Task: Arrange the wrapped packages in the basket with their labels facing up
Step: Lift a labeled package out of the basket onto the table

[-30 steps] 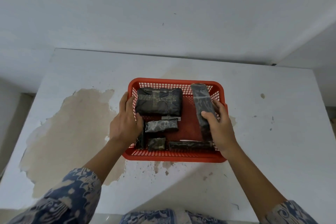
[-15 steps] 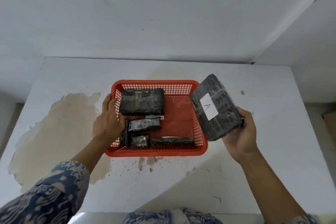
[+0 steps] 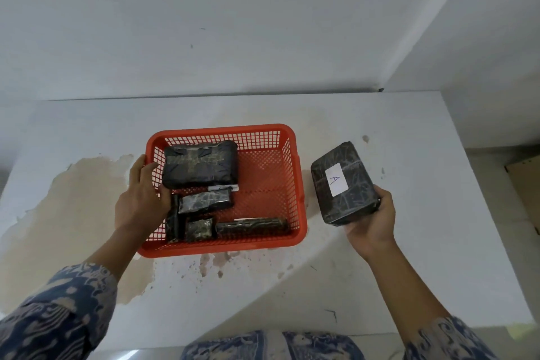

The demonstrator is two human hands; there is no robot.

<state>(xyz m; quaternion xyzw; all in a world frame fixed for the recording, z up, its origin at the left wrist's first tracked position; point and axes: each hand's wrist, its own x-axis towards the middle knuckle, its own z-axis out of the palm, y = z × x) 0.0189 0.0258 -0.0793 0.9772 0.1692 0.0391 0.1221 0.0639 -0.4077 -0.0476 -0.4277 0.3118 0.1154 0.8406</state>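
A red mesh basket (image 3: 292,181) sits on the white table. Inside lie several black wrapped packages: a big one (image 3: 200,166) at the back left, a medium one (image 3: 206,201) below it, a small square one (image 3: 199,229), a thin upright one (image 3: 172,222) and a long roll (image 3: 251,225) along the front. None of these shows a label. My left hand (image 3: 143,199) grips the basket's left rim, fingers touching the packages. My right hand (image 3: 371,222) holds a black package (image 3: 343,184) to the right of the basket, its white "A" label facing up.
The white table (image 3: 409,257) has a large peeled tan patch (image 3: 81,202) left of the basket and stains in front of it. A white wall runs along the back edge. The table's right edge drops off near a brown box (image 3: 526,166).
My right hand lifted the package out of the basket's right side, turned it so the "A" label shows, and carried it to the right of the basket. My left hand stayed on the rim.
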